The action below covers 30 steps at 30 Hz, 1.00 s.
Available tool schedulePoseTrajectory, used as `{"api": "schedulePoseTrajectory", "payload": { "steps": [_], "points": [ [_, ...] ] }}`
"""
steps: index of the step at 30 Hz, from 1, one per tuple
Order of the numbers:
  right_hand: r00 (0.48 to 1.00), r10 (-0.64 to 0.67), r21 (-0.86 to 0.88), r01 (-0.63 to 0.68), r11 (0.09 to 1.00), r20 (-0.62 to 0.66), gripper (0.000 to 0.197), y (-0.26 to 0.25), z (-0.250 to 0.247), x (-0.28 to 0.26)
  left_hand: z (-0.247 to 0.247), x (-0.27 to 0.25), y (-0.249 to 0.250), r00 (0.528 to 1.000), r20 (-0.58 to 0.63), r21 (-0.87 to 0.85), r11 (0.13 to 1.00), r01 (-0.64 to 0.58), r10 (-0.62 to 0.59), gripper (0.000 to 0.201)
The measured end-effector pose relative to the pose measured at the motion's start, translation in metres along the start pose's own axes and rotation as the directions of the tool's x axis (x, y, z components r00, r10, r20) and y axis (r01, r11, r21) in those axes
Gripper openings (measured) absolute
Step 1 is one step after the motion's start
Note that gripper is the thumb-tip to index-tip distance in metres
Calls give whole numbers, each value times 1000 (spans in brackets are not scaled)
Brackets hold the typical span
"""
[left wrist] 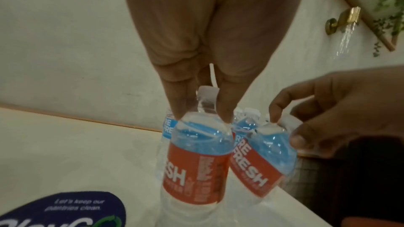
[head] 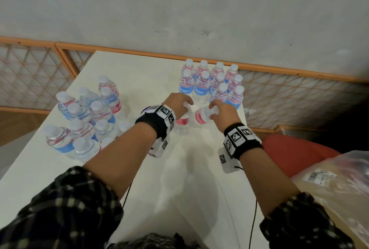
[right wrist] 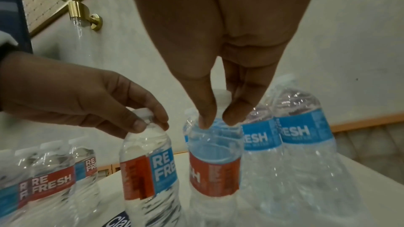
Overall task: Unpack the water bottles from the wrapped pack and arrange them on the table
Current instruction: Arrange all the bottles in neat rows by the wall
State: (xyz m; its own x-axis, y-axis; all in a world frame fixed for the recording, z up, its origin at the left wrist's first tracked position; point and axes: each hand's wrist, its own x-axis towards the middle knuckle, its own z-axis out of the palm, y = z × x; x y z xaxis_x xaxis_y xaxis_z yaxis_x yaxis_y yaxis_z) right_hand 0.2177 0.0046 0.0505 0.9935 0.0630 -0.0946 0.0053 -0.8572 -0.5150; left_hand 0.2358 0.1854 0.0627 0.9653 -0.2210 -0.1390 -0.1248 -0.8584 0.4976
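Note:
Two small clear water bottles with red-and-blue labels stand close together on the white table [head: 179, 178]. My left hand [head: 185, 106] pinches the neck of the upright left bottle [head: 182, 121], with fingers [left wrist: 179, 106] on either side below its white cap. My right hand [head: 211, 111] pinches the neck of the right bottle [head: 201, 116], which tilts left; the pinching fingertips [right wrist: 205, 118] sit on its shoulder. Just behind stands a tidy block of several bottles [head: 211, 82]. Several bottles sit clustered as a pack [head: 85, 116] at left; its wrap is hard to make out.
The table's right edge [head: 244, 120] runs beside the bottle block. A red seat [head: 295, 152] and a plastic bag with a label [head: 339, 184] lie at right. A blue oval sticker [left wrist: 65, 210] is on the tabletop. An orange-framed lattice rail [head: 289, 92] backs the table.

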Motion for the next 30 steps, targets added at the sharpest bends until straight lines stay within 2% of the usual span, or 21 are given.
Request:
{"api": "schedulePoseTrajectory", "payload": {
  "steps": [3,5,7,10,18,21,24,28,30],
  "points": [
    [997,-72,-84,71,994,-4,38,-7,-7,11,-2,6,-4,995,-45,-7,996,93,-93,41],
    [991,-129,-151,133,980,32,44,-12,-6,17,-1,8,-9,980,-109,-51,986,160,-165,41],
    [984,-157,-224,172,959,82,45,-17,-4,22,1,9,-11,974,-118,-100,978,184,-195,39],
    [980,-154,-307,186,933,126,43,-22,-3,32,5,10,-7,986,-70,-144,980,138,-149,37],
    [973,-162,-374,214,902,166,46,-27,-10,65,-3,29,-8,997,-12,-183,981,69,-72,37],
    [979,-129,-391,183,902,160,45,-29,-12,73,-9,42,-8,998,51,-155,987,34,-27,35],
    [983,-106,-402,159,902,152,42,-33,-14,80,-14,52,-7,999,29,-137,990,17,-13,34],
    [985,-85,-399,140,906,153,37,-32,-15,88,-17,59,-16,994,15,82,991,106,-107,54],
    [985,-69,-393,126,911,156,38,-31,-14,91,-18,60,-20,990,1,136,980,143,-144,56]
  ]
}}
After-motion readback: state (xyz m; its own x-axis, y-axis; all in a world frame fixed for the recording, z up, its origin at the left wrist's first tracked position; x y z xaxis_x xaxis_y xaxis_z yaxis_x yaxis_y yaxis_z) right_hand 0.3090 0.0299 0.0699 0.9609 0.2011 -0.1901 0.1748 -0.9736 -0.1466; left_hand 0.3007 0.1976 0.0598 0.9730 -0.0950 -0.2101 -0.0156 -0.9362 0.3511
